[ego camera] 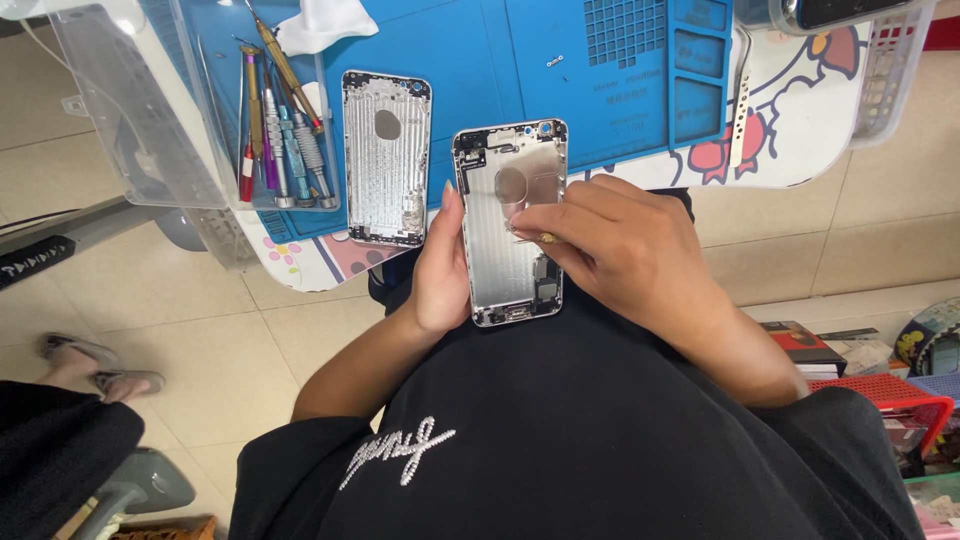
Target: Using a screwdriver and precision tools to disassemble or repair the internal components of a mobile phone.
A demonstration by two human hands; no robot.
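Note:
My left hand [438, 270] grips the left edge of a silver phone rear housing [500, 255], inner side up, held over my lap. My right hand [610, 245] rests across the housing's right side. Its thumb and forefinger pinch a small gold-coloured part [547, 238] over the middle of the housing. A second, emptier silver housing [386, 158] lies flat on the blue work mat [560, 90], to the left of the held one.
Several screwdrivers [285, 130] lie in a clear tray [150, 110] at the mat's left. A white cloth [325, 22] sits at the top. A metal strip [741, 110] lies right of the mat. A red basket [885, 395] stands at the right; another person's foot [100, 365] is at the left.

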